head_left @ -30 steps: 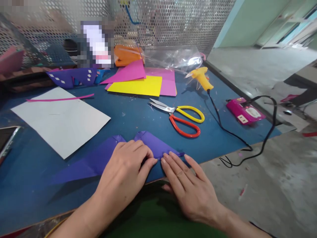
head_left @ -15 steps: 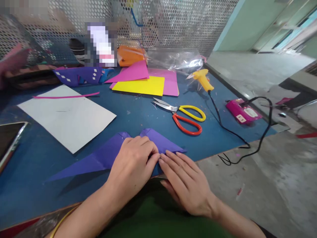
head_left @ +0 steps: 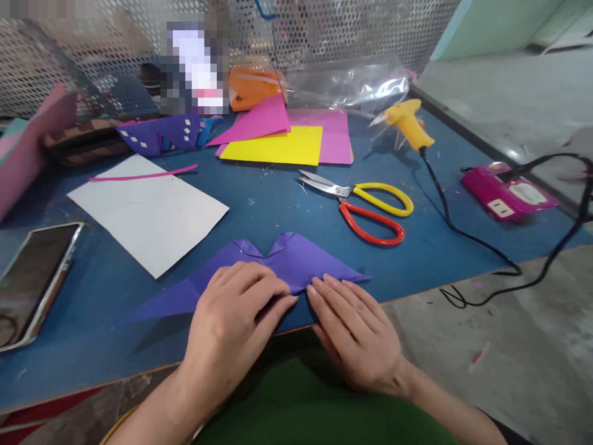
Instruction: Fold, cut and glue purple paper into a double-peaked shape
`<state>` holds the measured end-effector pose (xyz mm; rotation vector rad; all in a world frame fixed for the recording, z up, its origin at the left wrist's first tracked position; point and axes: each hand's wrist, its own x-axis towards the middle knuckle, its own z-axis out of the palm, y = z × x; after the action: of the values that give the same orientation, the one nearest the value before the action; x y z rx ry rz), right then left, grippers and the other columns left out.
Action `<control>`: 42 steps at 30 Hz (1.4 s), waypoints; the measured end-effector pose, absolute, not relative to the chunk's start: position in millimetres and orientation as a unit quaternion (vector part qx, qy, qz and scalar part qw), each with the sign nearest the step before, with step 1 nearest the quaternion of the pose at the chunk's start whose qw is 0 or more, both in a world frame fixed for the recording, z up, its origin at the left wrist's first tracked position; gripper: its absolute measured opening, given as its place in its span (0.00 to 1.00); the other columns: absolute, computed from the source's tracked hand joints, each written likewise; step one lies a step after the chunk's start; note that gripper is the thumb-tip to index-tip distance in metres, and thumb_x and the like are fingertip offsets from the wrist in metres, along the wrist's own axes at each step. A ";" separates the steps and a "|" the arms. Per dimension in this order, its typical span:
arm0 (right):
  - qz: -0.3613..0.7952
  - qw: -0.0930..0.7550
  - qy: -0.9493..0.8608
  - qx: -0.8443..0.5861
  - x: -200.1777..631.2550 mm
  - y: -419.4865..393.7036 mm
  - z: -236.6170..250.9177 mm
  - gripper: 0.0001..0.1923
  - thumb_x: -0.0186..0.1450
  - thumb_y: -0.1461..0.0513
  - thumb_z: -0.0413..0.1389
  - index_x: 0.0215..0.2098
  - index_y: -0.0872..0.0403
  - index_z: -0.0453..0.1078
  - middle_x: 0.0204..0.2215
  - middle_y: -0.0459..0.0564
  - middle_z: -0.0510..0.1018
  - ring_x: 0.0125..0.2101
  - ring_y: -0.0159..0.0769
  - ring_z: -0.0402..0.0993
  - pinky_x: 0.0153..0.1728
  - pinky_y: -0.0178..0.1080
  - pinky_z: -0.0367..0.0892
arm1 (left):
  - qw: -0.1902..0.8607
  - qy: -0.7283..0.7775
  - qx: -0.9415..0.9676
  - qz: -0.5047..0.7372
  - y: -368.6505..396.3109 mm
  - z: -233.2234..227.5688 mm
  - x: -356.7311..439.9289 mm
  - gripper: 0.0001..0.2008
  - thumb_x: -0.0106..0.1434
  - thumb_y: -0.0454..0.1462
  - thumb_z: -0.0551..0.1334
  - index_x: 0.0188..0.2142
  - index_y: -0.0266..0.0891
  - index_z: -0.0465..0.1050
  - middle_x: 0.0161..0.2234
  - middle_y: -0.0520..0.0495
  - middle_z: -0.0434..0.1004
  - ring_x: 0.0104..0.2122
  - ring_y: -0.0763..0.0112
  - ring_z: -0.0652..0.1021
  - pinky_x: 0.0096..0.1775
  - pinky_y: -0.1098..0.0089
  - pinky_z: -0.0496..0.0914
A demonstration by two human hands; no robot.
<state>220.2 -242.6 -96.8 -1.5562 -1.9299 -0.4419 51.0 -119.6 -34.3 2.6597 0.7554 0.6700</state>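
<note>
The folded purple paper [head_left: 303, 256] lies near the front edge of the blue tabletop [head_left: 259, 207], its notch facing away from you. Your left hand [head_left: 234, 312] curls over its lower edge; whether it pinches the paper cannot be told. Your right hand [head_left: 356, 330] extends nearly flat, fingertips touching that edge. Beyond lie yellow-and-red-handled scissors [head_left: 341, 191] and a white sheet [head_left: 152, 216].

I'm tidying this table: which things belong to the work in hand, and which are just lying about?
Work in hand:
- purple paper, touched by the left hand and right hand

Seemingly just lying about:
- scissors
- glue gun
- white sheet
- yellow paper
- socket block
- phone
</note>
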 end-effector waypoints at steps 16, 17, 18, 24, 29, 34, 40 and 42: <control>-0.170 0.285 -0.718 -0.612 214.0 -242.9 -97.0 0.19 0.73 0.61 0.52 0.57 0.63 0.73 0.53 0.57 0.80 0.58 0.43 0.71 0.66 0.45 0.56 | 0.123 0.323 0.923 0.169 -119.0 -31.9 59.5 0.11 0.71 0.38 0.59 0.29 0.42 0.68 0.29 0.53 0.73 0.30 0.66 0.71 0.39 0.60 0.60; -0.171 0.285 -0.717 -0.613 213.8 -243.0 -97.2 0.19 0.73 0.61 0.52 0.57 0.63 0.73 0.53 0.57 0.80 0.58 0.43 0.72 0.66 0.45 0.56 | 0.124 0.327 0.922 0.166 -118.9 -31.7 59.8 0.11 0.70 0.38 0.60 0.29 0.42 0.68 0.28 0.53 0.73 0.30 0.66 0.71 0.39 0.60 0.60; -0.169 0.284 -0.716 -0.614 213.6 -243.3 -97.4 0.19 0.73 0.61 0.52 0.57 0.63 0.73 0.53 0.57 0.80 0.58 0.43 0.72 0.66 0.45 0.56 | 0.127 0.328 0.922 0.163 -118.7 -31.6 60.0 0.11 0.70 0.38 0.60 0.29 0.42 0.68 0.28 0.53 0.73 0.30 0.66 0.71 0.39 0.60 0.61; -0.156 0.267 -0.708 -0.635 211.0 -245.8 -98.5 0.20 0.74 0.59 0.51 0.61 0.57 0.70 0.55 0.55 0.79 0.59 0.39 0.70 0.69 0.47 0.44 | 0.140 0.328 0.920 0.160 -116.1 -32.9 61.8 0.10 0.68 0.36 0.61 0.28 0.41 0.68 0.28 0.53 0.73 0.31 0.66 0.72 0.38 0.60 0.61; -0.144 0.270 -0.695 -0.650 207.9 -242.1 -95.2 0.19 0.74 0.58 0.51 0.59 0.53 0.72 0.51 0.55 0.81 0.56 0.40 0.72 0.69 0.51 0.42 | 0.153 0.332 0.916 0.167 -115.1 -35.6 57.1 0.11 0.69 0.38 0.60 0.28 0.41 0.69 0.29 0.53 0.74 0.32 0.67 0.72 0.40 0.61 0.62; -0.147 0.269 -0.698 -0.648 205.3 -242.3 -91.8 0.20 0.73 0.58 0.50 0.58 0.58 0.72 0.51 0.57 0.81 0.56 0.42 0.72 0.69 0.51 0.42 | 0.171 0.321 0.918 0.158 -114.6 -34.4 47.2 0.10 0.71 0.39 0.57 0.32 0.43 0.72 0.33 0.52 0.77 0.35 0.66 0.75 0.43 0.61 0.62; -0.168 0.261 -0.698 -0.645 201.0 -243.9 -90.8 0.24 0.74 0.55 0.50 0.61 0.60 0.70 0.58 0.58 0.77 0.59 0.42 0.70 0.69 0.48 0.44 | 0.184 0.320 0.915 0.160 -113.6 -34.5 46.9 0.09 0.71 0.37 0.58 0.32 0.42 0.72 0.33 0.52 0.76 0.35 0.66 0.74 0.41 0.61 0.62; -0.178 0.265 -0.707 -0.632 199.1 -241.3 -90.8 0.24 0.73 0.54 0.51 0.61 0.59 0.70 0.58 0.56 0.76 0.59 0.41 0.69 0.68 0.46 0.47 | 0.186 0.318 0.916 0.160 -113.7 -35.1 47.5 0.09 0.71 0.37 0.59 0.32 0.42 0.72 0.32 0.52 0.76 0.35 0.66 0.74 0.41 0.61 0.62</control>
<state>199.1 -241.3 -90.8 -1.7067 -1.9095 -0.4821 47.5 -113.7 -35.1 2.5791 0.8958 0.4520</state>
